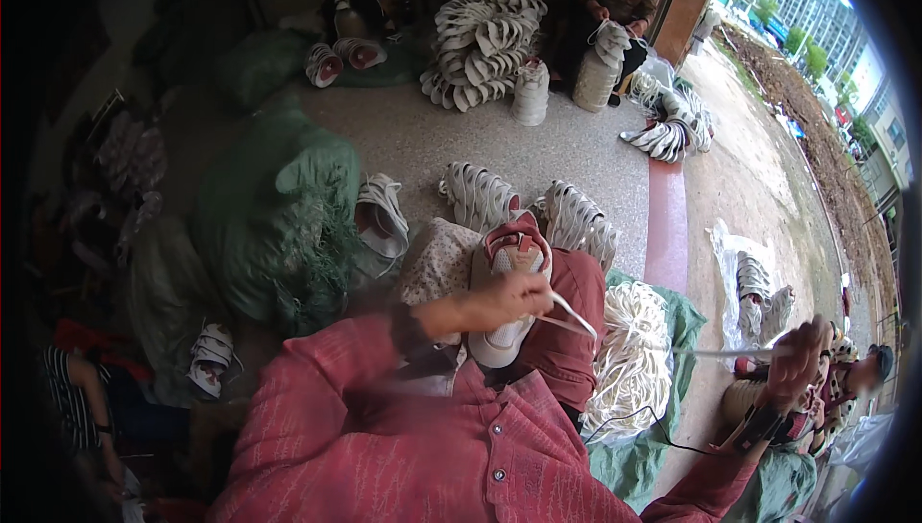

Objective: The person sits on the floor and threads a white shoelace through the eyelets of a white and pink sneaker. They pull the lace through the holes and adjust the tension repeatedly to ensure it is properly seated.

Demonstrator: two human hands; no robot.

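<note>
A white shoe upper with a red lining (519,252) rests on my lap, its rounded toe toward me. My left hand (504,302) is closed over its lace opening, fingers pinching a white shoelace (574,316) that loops out to the right. Part of the upper is hidden behind this hand. Far out to the right, my right hand (797,362) is raised and closed on the lace, which stretches taut toward it; this hand is slightly blurred.
A heap of white laces (629,355) lies on a green sheet (687,321) at my right. Rows of stacked uppers (480,198) stand beyond my knees. Green sacks (279,206) fill the left. Other people (615,4) work at the back and sides; a tall pile of uppers (495,28) stands there.
</note>
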